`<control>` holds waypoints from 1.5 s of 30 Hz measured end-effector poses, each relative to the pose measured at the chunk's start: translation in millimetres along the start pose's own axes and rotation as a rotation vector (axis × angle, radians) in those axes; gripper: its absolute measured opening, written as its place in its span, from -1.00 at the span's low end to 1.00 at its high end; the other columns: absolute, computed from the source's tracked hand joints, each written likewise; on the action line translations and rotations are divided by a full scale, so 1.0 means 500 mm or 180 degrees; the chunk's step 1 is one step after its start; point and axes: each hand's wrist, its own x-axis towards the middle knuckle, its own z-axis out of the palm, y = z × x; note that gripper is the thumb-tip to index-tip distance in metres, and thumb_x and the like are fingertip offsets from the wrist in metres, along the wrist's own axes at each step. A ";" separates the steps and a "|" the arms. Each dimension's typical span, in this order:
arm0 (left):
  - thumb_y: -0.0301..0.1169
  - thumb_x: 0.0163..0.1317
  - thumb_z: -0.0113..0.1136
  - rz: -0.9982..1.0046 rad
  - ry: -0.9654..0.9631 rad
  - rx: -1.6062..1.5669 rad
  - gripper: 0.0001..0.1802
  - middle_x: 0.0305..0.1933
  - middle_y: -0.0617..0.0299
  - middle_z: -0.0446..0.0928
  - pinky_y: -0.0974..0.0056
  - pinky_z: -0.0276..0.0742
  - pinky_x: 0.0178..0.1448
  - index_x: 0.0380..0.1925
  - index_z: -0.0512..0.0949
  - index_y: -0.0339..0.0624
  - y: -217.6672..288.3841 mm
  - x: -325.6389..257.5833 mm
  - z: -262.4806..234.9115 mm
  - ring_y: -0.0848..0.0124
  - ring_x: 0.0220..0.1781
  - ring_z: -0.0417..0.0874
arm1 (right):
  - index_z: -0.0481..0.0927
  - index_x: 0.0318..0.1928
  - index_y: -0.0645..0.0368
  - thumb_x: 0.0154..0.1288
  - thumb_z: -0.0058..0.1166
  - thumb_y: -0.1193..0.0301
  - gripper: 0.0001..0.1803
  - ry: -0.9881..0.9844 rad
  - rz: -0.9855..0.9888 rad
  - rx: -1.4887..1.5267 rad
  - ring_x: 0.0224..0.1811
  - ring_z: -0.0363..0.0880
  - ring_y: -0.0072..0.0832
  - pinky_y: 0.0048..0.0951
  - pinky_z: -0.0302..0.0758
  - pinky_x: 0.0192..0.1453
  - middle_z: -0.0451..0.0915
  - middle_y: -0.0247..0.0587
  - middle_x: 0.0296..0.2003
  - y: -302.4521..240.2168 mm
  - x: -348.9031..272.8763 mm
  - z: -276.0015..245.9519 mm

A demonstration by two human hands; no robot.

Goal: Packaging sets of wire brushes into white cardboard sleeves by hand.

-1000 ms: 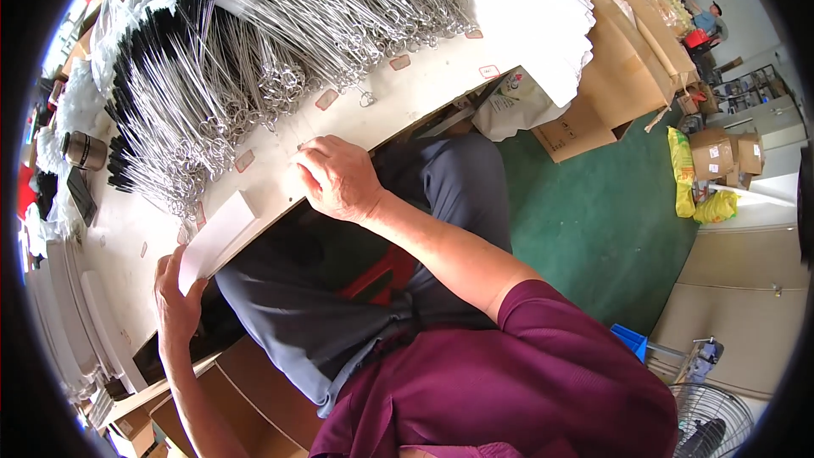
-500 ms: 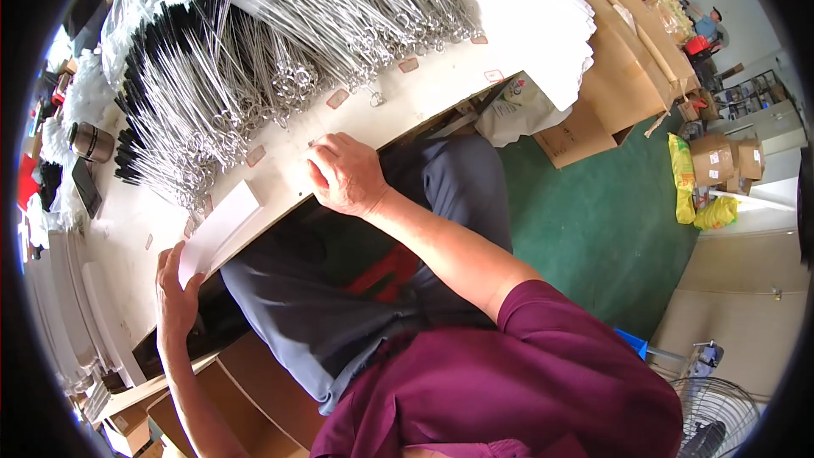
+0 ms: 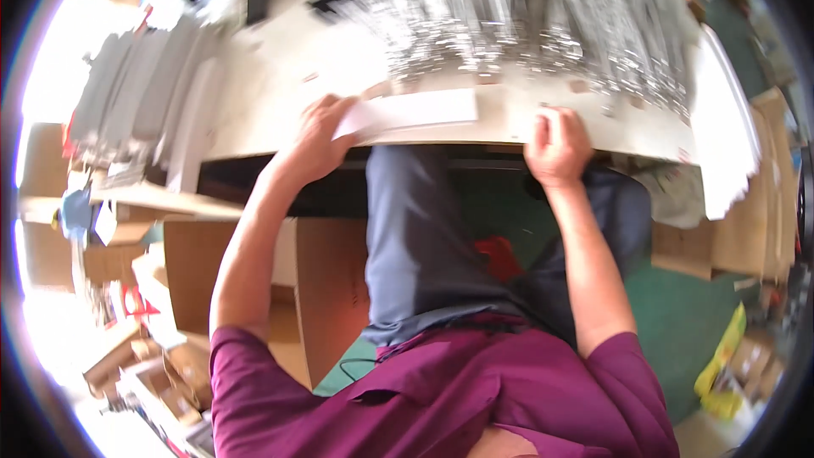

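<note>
My left hand (image 3: 320, 140) grips one end of a long, narrow white box (image 3: 420, 112) lying along the front edge of the table (image 3: 280, 55). Its thumb and fingers close around that end. Some distance to the right, my right hand (image 3: 560, 148) rests at the same edge with its fingers curled closed. Whatever it may hold is hidden and blurred. Behind both hands lies a wide heap of thin wire brushes (image 3: 500, 34), their looped metal ends toward me. Black bristles show at the heap's left side.
Stacked long white boxes (image 3: 140, 89) stand at the table's left end. White sheets (image 3: 729, 127) hang over its right end, beside cardboard (image 3: 767, 203). An open cardboard box (image 3: 326, 288) sits below the table at my left. Yellow bags (image 3: 721, 373) lie on the floor to the right.
My view has swung to the left, so the table now runs nearly level across it. My left hand has closed on the white box's end. The right hand remains curled at the edge.
</note>
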 end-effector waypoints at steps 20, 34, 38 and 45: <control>-0.36 0.12 0.43 -0.0294 0.0585 -0.0245 -0.55 -0.12 0.01 0.64 0.09 0.63 0.08 0.02 0.64 -0.26 -0.013 -0.100 -0.048 0.05 -0.03 0.71 | 0.63 -0.17 0.15 0.28 0.22 0.56 -0.87 -0.0246 0.0099 0.0004 -0.35 0.66 -0.30 -0.31 0.61 -0.25 0.65 -0.21 -0.28 -0.015 -0.010 0.012; -0.08 0.48 0.18 -0.2023 0.0176 -0.3444 -0.54 -0.16 0.09 0.72 0.28 0.75 -0.20 0.03 0.58 -0.30 -0.144 -0.158 -0.084 0.44 -0.30 0.72 | 0.66 -0.19 0.16 0.36 0.24 0.50 -0.95 -0.0253 0.0071 -0.0053 -0.38 0.67 -0.39 -0.38 0.60 -0.30 0.67 -0.27 -0.27 -0.002 -0.017 0.022; -0.17 0.42 0.25 -0.2268 0.0284 -0.2937 -0.60 -0.20 0.11 0.72 0.27 0.74 -0.19 0.00 0.59 -0.31 -0.142 -0.153 -0.096 0.42 -0.30 0.72 | 0.66 -0.19 0.16 0.35 0.25 0.51 -0.95 -0.0279 0.0127 -0.0054 -0.38 0.66 -0.39 -0.37 0.60 -0.29 0.67 -0.27 -0.28 0.001 -0.019 0.025; -0.20 0.14 0.30 -0.1950 0.0734 -0.0350 -0.61 -0.30 -0.21 0.67 -0.01 0.58 0.02 -0.27 0.67 -0.38 -0.207 -0.145 -0.124 0.00 -0.18 0.74 | 0.66 -0.19 0.19 0.37 0.22 0.52 -0.96 -0.0318 0.0140 -0.0007 -0.35 0.66 -0.36 -0.35 0.60 -0.28 0.66 -0.23 -0.28 0.000 -0.025 0.017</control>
